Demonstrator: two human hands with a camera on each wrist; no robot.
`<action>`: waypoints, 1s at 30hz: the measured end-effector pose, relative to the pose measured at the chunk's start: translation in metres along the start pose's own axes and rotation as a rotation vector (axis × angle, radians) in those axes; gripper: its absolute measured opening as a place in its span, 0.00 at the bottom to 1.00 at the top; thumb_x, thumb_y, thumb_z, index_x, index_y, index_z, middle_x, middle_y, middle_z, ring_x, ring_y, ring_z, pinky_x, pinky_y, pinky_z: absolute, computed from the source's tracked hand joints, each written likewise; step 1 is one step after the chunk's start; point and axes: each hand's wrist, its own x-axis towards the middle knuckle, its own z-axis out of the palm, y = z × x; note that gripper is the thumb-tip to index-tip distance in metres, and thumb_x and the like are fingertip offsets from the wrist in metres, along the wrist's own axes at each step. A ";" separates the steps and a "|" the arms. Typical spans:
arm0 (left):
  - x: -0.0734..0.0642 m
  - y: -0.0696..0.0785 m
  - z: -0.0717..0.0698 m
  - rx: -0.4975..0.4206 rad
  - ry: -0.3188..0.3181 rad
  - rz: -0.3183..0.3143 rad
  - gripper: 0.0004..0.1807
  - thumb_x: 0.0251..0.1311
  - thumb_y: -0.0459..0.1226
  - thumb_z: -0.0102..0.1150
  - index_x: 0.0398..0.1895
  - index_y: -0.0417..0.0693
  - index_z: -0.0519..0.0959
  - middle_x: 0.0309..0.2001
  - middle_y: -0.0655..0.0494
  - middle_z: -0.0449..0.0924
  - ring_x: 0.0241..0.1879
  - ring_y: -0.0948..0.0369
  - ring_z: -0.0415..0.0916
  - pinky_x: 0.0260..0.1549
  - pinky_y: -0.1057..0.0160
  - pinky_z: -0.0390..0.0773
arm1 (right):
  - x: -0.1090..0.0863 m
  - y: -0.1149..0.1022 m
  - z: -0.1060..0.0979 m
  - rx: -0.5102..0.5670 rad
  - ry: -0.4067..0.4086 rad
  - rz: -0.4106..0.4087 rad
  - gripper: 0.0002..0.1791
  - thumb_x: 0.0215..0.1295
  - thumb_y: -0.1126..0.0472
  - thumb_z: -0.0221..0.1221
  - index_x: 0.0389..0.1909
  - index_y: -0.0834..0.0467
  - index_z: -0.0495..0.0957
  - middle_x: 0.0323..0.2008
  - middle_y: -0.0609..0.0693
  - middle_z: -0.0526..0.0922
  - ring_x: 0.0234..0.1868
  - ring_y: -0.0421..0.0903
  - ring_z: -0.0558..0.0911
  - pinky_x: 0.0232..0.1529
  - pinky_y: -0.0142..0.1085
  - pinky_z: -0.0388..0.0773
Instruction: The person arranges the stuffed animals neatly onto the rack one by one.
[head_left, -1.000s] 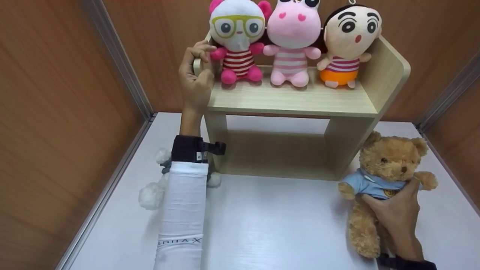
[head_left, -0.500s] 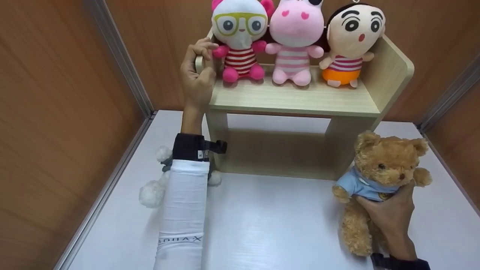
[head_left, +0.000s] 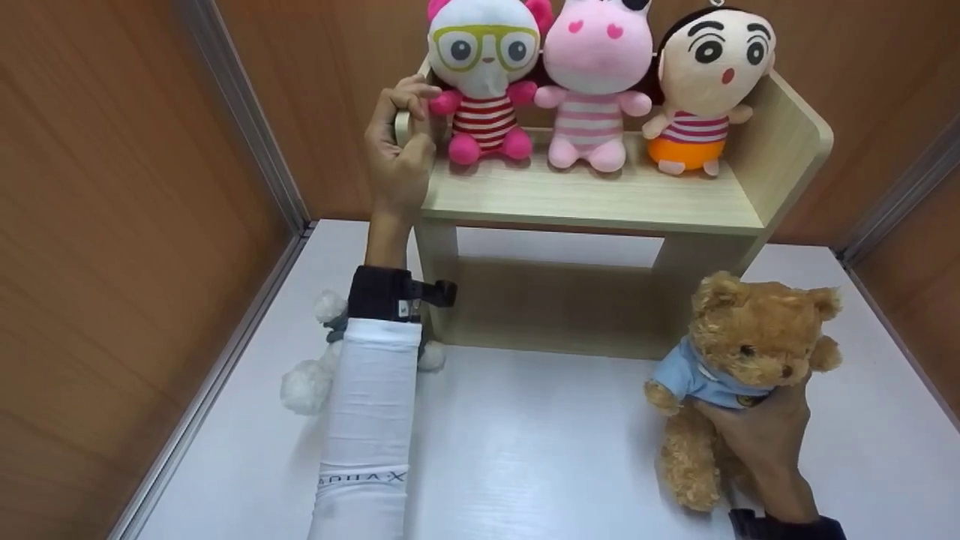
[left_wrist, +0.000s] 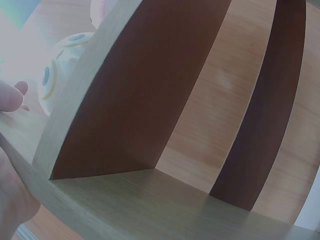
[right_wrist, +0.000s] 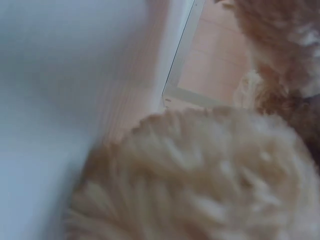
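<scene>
Holding item one: brown teddy bear [head_left: 757,337] in pale blue shirt, at the near right of the scene, in front of the shelf's right side, head uppermost, leaning a little. Whether its feet touch the table [head_left: 540,442] cannot be told.

Right hand [head_left: 772,431]: clamped round the bear's middle below the chest, thumb across the front; the other fingers are largely hidden. The waist is probably chosen as a narrow, soft place to grip, leaving head and arms free. The right wrist view gives mostly blurred fur.

Left hand [head_left: 397,150]: fingers and thumb closed about the front edge of the shelf's left side panel [head_left: 403,127], beside the panda doll's arm; presumably a steadying hold. The hands are well apart.

Wooden shelf unit [head_left: 592,201]: two levels, standing on the table. On its upper board, three seated toys in a row, all facing front, apparently for display: panda doll [head_left: 484,124] with yellow glasses, left; pink hippo doll [head_left: 596,90], middle; boy doll [head_left: 709,90] in orange shorts, right, near the right side panel [head_left: 787,142].

White-and-grey plush [head_left: 306,386]: on the table, left of the shelf, partly hidden under the white sleeve [head_left: 371,427].

Surround: wood-grain walls [head_left: 135,225] with metal corner strips [head_left: 251,127].
</scene>
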 end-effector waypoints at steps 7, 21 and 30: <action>-0.001 0.002 -0.001 0.037 0.002 -0.004 0.14 0.49 0.20 0.37 0.31 0.44 0.70 0.49 0.33 0.79 0.69 0.44 0.68 0.75 0.64 0.60 | -0.001 -0.007 0.004 0.055 -0.018 -0.057 0.70 0.19 0.70 0.84 0.74 0.51 0.61 0.62 0.26 0.70 0.65 0.28 0.71 0.66 0.19 0.64; 0.001 0.005 0.000 0.052 -0.008 -0.007 0.12 0.54 0.19 0.38 0.31 0.42 0.69 0.50 0.34 0.79 0.70 0.49 0.68 0.75 0.64 0.59 | -0.005 -0.018 0.013 0.056 -0.031 -0.059 0.70 0.20 0.69 0.85 0.74 0.51 0.61 0.62 0.27 0.71 0.65 0.27 0.72 0.65 0.18 0.65; 0.000 0.005 0.002 0.032 0.006 -0.060 0.12 0.51 0.19 0.38 0.32 0.40 0.70 0.50 0.37 0.80 0.70 0.50 0.68 0.74 0.66 0.60 | -0.007 -0.024 0.017 0.046 -0.063 -0.045 0.72 0.21 0.66 0.87 0.76 0.48 0.59 0.65 0.33 0.72 0.68 0.27 0.70 0.67 0.18 0.64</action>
